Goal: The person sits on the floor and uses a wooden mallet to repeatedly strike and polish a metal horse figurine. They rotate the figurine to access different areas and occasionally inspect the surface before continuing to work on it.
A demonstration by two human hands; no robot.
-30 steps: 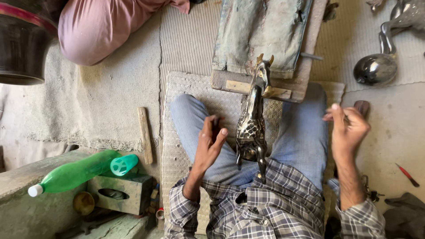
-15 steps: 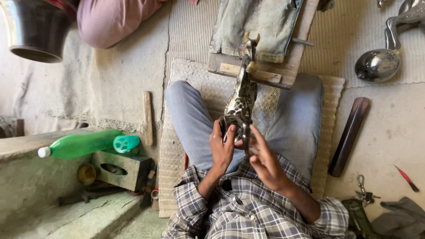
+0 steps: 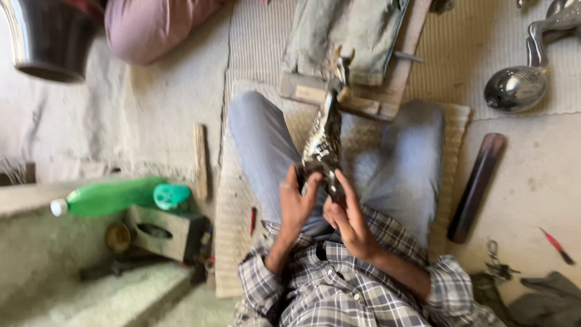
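A dark metal animal figure (image 3: 325, 130) with an engraved body lies lengthwise between my knees, its horned head resting on a wooden board (image 3: 363, 103) ahead of me. My left hand (image 3: 298, 203) grips the near end of the figure from the left. On the right side of that same end, my right hand (image 3: 346, 219) closes around it, fingers touching the left hand. I sit cross-legged in grey-blue trousers and a checked shirt on a woven mat (image 3: 242, 181).
A long dark flat tool (image 3: 477, 184) lies on the floor to my right. A polished metal figure (image 3: 523, 79) stands at the far right. Left are a green plastic bottle (image 3: 115, 197), a wooden block (image 3: 163, 230), a wooden stick (image 3: 200, 160). A metal bucket (image 3: 48, 36) and another person's knee (image 3: 151, 27) are beyond.
My right hand let go of the dark flat tool, which now lies on the floor, and came in to grip the figure beside my left hand.
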